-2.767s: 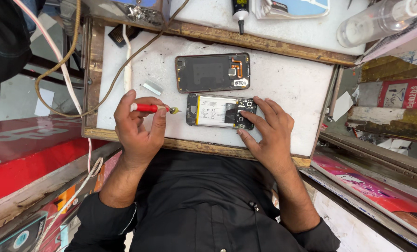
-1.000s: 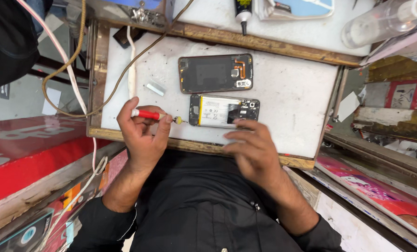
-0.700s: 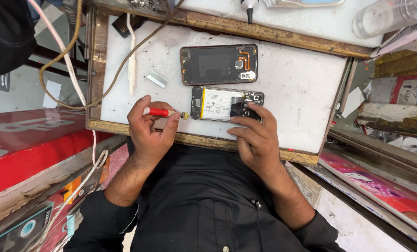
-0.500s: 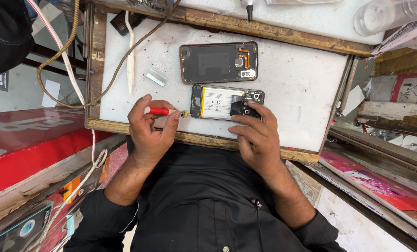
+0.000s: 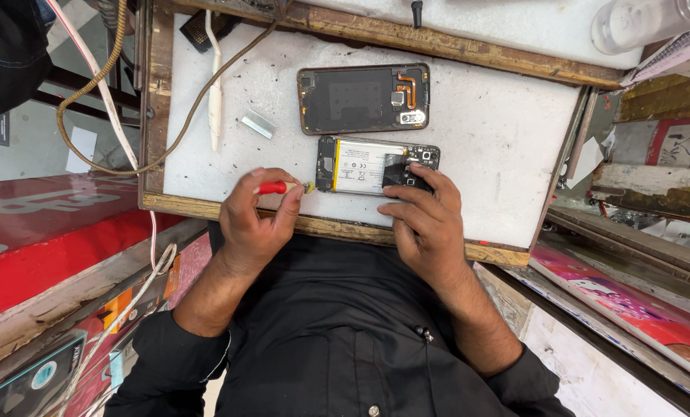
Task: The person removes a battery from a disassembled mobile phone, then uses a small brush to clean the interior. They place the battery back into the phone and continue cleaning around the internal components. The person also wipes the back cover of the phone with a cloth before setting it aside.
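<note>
Fingers of the left hand pinch a small red-handled screwdriver, its tip pointing toward three o'clock and sitting just beside the left short edge of the opened phone. Fingers of the right hand are spread and only partly bent, holding nothing; their tips press down on the right end of that phone, over the dark patch by the camera corner. It lies flat with its white battery face up, near the six o'clock edge of the white work mat, roughly at the centre of the view. Directly at twelve o'clock from it, close but not touching, lies the detached back cover, inner side up, with an orange flex strip near its right end. Toward ten o'clock from the open phone a small silvery strip rests on the mat, and just beyond it a white pen-shaped tool lies upright along the mat's left side. A braided tan cable loops off the wooden frame at nine o'clock. At one o'clock, past the frame's far rail, a clear plastic bottle lies on its side. Both forearms come up from six o'clock out of black sleeves.
</note>
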